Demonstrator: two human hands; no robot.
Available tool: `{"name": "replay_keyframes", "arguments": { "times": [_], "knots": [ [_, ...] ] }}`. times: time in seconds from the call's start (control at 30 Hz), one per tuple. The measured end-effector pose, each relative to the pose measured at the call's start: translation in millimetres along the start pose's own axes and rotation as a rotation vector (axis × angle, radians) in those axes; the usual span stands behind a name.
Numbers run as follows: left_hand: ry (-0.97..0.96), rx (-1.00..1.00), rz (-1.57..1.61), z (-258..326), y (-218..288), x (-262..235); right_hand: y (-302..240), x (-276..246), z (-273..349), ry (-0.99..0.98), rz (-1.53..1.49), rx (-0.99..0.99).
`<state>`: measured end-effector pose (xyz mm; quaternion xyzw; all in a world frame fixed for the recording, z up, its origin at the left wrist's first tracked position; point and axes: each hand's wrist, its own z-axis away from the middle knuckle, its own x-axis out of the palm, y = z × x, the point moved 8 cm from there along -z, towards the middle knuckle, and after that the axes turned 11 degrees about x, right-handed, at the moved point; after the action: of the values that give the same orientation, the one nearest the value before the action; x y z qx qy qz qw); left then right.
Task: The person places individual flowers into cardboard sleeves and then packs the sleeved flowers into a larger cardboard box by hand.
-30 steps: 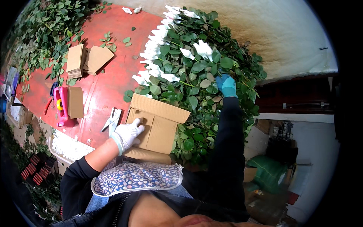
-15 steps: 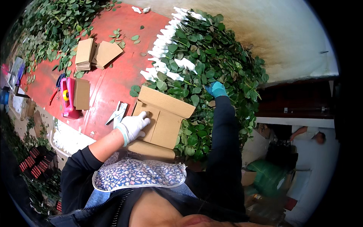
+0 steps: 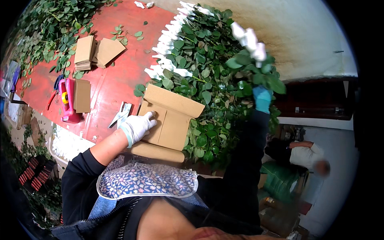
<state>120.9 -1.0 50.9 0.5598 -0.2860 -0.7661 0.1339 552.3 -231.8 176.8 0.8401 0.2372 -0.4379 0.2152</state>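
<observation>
In a teal glove, my right hand [image 3: 262, 99] is closed round a few leafy rose stems [image 3: 256, 70], their heads wrapped in white sleeves. They are raised over the right side of a large heap of similar stems [image 3: 208, 68], and motion blurs them a little. My left hand [image 3: 138, 127], white-gloved, rests on the left part of a creased corrugated cardboard sheet [image 3: 174, 126], its fingers stretched over the surface. The sheet's far and near flaps stand bent up. Just left of that hand lies a pair of scissors or a similar cutter [image 3: 120, 116].
The red table [image 3: 108, 88] carries a pink tape dispenser [image 3: 68, 100], stacked cardboard pieces [image 3: 85, 52], red-handled pliers [image 3: 51, 100] and more foliage [image 3: 52, 36]. A bin of white pieces [image 3: 68, 146] stands at the near left. A wall borders the right; another person [image 3: 306, 154] is beyond.
My right hand has lifted the rose stems out of the heap and moved right. My left hand stays on the cardboard. The other person has come further into view.
</observation>
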Motion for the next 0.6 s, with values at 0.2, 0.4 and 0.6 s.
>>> {"name": "replay_keyframes", "arguments": {
  "times": [0.2, 0.4, 0.6],
  "knots": [
    [-0.056, 0.037, -0.059, 0, 4, -13, 9, -116, -10, 0.062, -0.159, 0.205],
    [0.062, 0.13, 0.031, -5, 1, -7, 41, -56, 44, -0.421, 0.003, 0.403],
    [0.094, 0.14, 0.121, 1, -17, -2, -108, -115, 114, -0.648, -0.777, 0.057]
  ]
}}
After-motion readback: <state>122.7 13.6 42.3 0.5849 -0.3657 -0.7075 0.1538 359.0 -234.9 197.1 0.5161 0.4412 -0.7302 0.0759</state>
